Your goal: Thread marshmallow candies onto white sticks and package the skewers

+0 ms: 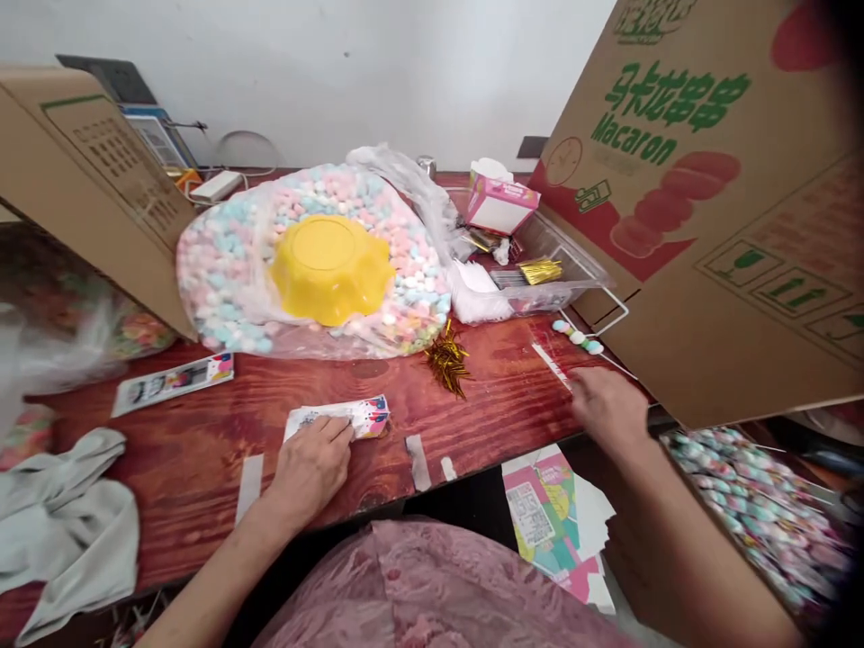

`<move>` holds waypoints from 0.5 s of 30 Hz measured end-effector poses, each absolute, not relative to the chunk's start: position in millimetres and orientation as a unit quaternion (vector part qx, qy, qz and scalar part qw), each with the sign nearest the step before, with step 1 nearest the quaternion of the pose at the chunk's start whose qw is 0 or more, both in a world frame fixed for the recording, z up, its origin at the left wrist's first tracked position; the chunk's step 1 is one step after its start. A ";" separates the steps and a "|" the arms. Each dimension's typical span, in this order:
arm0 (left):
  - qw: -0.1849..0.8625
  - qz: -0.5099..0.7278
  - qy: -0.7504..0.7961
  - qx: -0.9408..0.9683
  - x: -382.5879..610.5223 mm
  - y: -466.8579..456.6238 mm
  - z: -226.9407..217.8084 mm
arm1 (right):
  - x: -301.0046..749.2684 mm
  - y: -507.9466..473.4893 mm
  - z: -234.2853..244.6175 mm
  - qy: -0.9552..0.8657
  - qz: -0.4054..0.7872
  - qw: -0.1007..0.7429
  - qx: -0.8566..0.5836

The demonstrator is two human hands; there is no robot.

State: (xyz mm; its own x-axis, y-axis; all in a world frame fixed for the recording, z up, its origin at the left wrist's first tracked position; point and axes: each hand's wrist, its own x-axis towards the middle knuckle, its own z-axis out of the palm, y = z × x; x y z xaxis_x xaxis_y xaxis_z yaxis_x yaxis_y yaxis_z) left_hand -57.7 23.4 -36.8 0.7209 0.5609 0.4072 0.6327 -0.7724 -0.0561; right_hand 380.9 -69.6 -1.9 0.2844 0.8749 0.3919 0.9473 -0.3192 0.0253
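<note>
At the table's (418, 409) left end, a crumpled grey cloth (67, 504) lies at the front corner, where a brushing forearm could drag it off. The left hand (314, 468) covers white printed packets (370, 416) near the front edge, fingers together and bent; whether they pinch or only press, I cannot tell. The packets look thin and slick, so a sideways push might fan them out. Behind, towards the back edge, a plastic bag of marshmallows (222, 261) bears an upturned yellow bowl (330, 270); the soft heap may sag if bumped, tipping the bowl. Gold twist ties (449, 364) lie loose by the bag and would scatter easily under a passing hand. Near the right edge lies a marshmallow skewer (577, 337), its stick pointing past the right hand (611, 405). That hand is blurred and curled; I cannot tell whether it pinches anything. A knock on the stick could roll the skewer off the edge.

As for room, a strip of bare wood leads from the packets to the right hand, broken by a grey tape piece (418, 461) at the front edge. At the right edge a tall Macaron carton (661, 207) walls off outward movement, leaving the front right corner tight.
</note>
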 end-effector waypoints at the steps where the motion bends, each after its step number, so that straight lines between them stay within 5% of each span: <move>1: 0.107 -0.213 -0.308 -0.921 -63.5 23.3 -39.4 | 407.7 -68.1 -4.0 -0.518 -0.161 0.071 -0.837; 15: -0.064 -0.248 -0.417 -0.872 -62.8 19.2 -31.0 | 493.9 -32.4 -14.9 -0.430 -0.110 0.058 -0.894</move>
State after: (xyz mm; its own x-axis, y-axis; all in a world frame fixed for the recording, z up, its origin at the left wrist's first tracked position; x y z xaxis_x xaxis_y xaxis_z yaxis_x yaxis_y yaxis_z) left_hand -62.8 19.2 -31.0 0.5290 0.7593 0.3789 0.6959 -0.6437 0.3184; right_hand 493.9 -32.4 -14.9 0.6054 0.7566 0.2472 0.7821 -0.6231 -0.0081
